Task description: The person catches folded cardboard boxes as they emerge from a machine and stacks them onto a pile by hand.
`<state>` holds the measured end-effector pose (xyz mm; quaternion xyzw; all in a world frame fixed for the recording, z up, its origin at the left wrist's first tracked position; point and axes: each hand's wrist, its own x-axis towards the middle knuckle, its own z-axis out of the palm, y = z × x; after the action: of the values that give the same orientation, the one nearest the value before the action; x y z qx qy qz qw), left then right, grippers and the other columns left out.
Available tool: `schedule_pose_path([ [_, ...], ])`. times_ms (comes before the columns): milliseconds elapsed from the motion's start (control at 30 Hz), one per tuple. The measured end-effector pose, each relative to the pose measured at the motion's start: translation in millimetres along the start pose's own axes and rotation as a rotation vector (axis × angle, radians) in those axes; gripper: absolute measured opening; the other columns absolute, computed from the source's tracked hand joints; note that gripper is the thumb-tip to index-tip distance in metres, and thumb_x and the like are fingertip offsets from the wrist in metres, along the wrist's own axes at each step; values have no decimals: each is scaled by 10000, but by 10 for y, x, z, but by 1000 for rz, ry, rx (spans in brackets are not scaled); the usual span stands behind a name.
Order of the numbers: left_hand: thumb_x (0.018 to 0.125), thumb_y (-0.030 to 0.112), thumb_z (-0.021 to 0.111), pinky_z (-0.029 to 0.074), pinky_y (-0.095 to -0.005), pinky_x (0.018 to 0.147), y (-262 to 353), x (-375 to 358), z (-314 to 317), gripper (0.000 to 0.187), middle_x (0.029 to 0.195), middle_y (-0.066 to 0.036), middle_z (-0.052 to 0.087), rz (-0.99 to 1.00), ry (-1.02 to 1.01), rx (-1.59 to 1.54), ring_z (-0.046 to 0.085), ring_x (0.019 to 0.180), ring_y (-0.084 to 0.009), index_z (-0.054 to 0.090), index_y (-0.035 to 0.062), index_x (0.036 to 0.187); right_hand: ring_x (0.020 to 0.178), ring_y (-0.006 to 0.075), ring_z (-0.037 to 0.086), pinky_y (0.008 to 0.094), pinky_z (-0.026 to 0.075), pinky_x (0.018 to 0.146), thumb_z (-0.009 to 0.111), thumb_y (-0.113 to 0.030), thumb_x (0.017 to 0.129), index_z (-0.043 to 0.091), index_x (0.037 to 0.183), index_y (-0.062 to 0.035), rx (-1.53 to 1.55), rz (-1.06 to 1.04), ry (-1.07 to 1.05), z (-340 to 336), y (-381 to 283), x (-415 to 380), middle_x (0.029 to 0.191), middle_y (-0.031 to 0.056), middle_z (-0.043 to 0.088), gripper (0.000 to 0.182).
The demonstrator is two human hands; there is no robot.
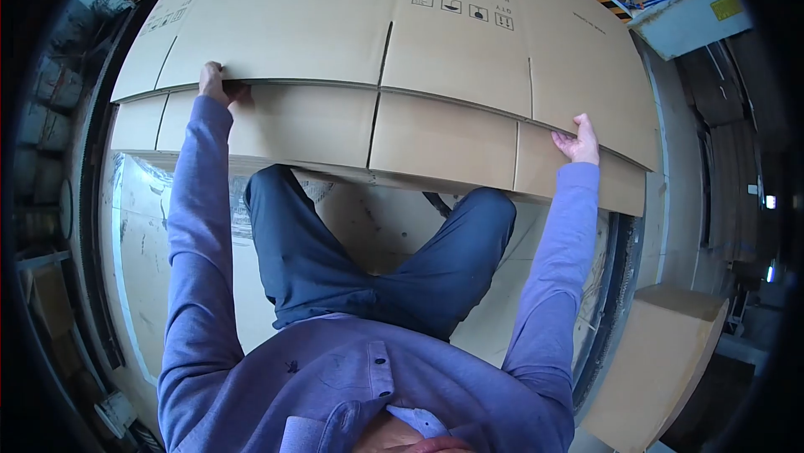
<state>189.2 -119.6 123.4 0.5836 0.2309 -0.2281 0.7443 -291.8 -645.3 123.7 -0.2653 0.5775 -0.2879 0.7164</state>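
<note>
Workshop floor seen from above: left hand [219,84] and right hand [579,141] each grip the near edge of the top flattened carton [360,26] on the stack [435,139], mid-lift; the next move likely needs an even raise.

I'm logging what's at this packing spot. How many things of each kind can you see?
Large flat brown cardboard sheets, stacked: 2, top sheet over lower sheet
Hands gripping the top sheet's edge: 2, left hand, right hand
Tan cardboard box at right: 1
Total: 5
</note>
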Motion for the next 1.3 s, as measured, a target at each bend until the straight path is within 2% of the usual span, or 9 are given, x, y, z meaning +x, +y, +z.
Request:
schedule_pose_path([
  [133,817,340,468,463,-501,748,21,-102,-96,406,1045,-193,496,-35,-226,-54,507,936,-333,426,44,1092,1118,311,404,438,343,982,703,-211,700,363,1177,-21,163,-11,-45,-137,130,126,1189,182,364,615],
  [400,858,377,497,495,-371,532,-78,-16,-215,322,841,-137,548,80,-182,30,531,665,-250,486,72,961,1187,322,319,435,350,972,729,-209,707,331,1253,-52,173,-81,-39,-187,172,-79,1265,203,270,693],
  [533,871,366,482,472,-341,477,-174,-261,-527,312,781,-132,551,70,-238,43,527,582,-250,487,61,938,1165,327,343,448,352,969,722,-213,709,370,1231,-45,163,-155,-25,-441,375,-433,1229,208,307,651],
  [600,870,369,492,474,-322,497,-308,-64,-978,327,812,-133,554,40,-375,31,545,638,-244,493,54,959,1028,337,477,454,414,896,711,-193,713,470,1146,-18,182,-178,27,-700,564,-445,1120,198,457,526],
  [733,823,421,554,488,-365,686,-517,-975,-1109,406,875,-99,556,98,-106,45,559,771,-227,504,72,1024,1067,309,464,459,376,937,702,-227,725,463,1157,-20,178,-197,-8,-1031,825,-931,1131,184,462,535],
  [867,777,559,529,438,-353,800,-459,-1305,-1313,557,1028,-111,512,-85,-167,406,519,953,-232,488,97,1086,1123,305,416,460,357,950,690,-269,737,428,1206,-35,21,-173,29,-1216,917,-1184,1202,173,406,586],
  [933,724,657,506,441,-357,778,-453,-1077,-1527,676,1064,-92,513,-80,-96,521,534,933,-217,471,121,1134,1115,309,426,458,356,948,677,-286,749,443,1201,-48,-206,-176,225,-1202,887,-1291,1197,160,424,562],
  [1133,769,618,481,409,-437,789,-601,-873,-1363,687,1224,-55,445,175,-105,215,509,991,-243,365,194,1298,1056,218,497,408,409,908,564,-204,846,462,1179,-18,344,-398,-55,-1103,929,-743,1159,84,511,396],
  [1300,794,584,475,428,-397,712,-567,-860,-1175,593,1102,-41,509,225,-20,251,533,847,-205,414,199,1241,997,203,528,393,451,859,532,-185,870,465,1174,-17,352,-377,-37,-945,813,-684,1114,77,538,354],
])
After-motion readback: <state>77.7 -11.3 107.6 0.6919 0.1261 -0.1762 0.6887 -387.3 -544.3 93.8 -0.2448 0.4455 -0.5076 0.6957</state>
